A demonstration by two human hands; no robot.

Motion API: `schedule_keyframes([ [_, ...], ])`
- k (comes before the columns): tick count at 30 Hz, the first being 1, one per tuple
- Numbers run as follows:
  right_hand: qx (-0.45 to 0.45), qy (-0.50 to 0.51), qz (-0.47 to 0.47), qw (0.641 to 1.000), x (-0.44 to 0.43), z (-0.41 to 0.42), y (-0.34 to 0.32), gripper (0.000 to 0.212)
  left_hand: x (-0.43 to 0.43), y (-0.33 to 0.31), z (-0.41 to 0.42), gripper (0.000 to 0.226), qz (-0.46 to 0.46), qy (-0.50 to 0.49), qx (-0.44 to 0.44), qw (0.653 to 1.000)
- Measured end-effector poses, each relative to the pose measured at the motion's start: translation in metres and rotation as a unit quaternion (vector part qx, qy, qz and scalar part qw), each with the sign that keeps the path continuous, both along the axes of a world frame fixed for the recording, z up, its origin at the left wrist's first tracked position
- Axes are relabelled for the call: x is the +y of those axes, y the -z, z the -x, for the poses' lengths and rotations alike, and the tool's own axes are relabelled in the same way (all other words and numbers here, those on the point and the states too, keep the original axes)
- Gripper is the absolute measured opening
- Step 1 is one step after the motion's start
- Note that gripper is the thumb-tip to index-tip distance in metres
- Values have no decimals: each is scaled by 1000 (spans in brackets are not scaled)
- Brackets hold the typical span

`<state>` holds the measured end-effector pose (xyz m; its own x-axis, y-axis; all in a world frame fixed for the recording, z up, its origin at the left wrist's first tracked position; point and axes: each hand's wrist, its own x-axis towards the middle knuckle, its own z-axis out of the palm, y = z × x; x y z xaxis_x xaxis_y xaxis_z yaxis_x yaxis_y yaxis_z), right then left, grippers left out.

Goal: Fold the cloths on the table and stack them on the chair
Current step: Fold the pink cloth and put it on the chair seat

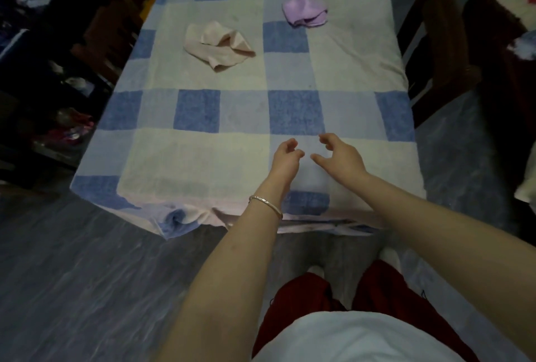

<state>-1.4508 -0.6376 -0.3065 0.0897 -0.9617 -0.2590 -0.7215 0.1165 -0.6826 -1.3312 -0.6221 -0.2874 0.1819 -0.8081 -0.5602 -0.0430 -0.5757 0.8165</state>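
- From my feed, both hands hover close together over the near part of the tabletop (362, 51), which is covered by a blue-and-cream checked cover (197, 112).
- The left hand (285, 155) has its fingers loosely curled and holds nothing. A thin bracelet (265, 206) sits on that wrist.
- The right hand (339, 158) is just beside it, fingers also loosely bent and spread a little, and empty. The fingertips of the two hands nearly meet but stay apart.
- I cannot tell whether either hand touches the cover or floats just above it.
- The beige cloth (219, 45) lies crumpled on the far left part of the tabletop, well apart from both hands.
- The lilac cloth (304, 9) lies bunched farther back and to the right of the beige one, the two not touching. It is the farther of the two from the hands.
- A dark wooden chair (435, 51) stands off the right edge of the tabletop, on the grey floor (87, 274).
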Motion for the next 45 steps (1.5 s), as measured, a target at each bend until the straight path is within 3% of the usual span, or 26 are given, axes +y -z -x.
schedule_keyframes([
  [25, -28, -150, -16, 988, -148, 194, -3, 55, -111, 9, 203, 47, -7, -195, 22, 981],
  [35, -58, -195, 17, 979, -188, 202, -13, 55, -143, 22, 220, 46, -2, -228, 1, 974],
  [45, -21, -266, 24, 963, -238, 187, -18, 56, -192, 27, 220, 44, 9, -275, 25, 961],
])
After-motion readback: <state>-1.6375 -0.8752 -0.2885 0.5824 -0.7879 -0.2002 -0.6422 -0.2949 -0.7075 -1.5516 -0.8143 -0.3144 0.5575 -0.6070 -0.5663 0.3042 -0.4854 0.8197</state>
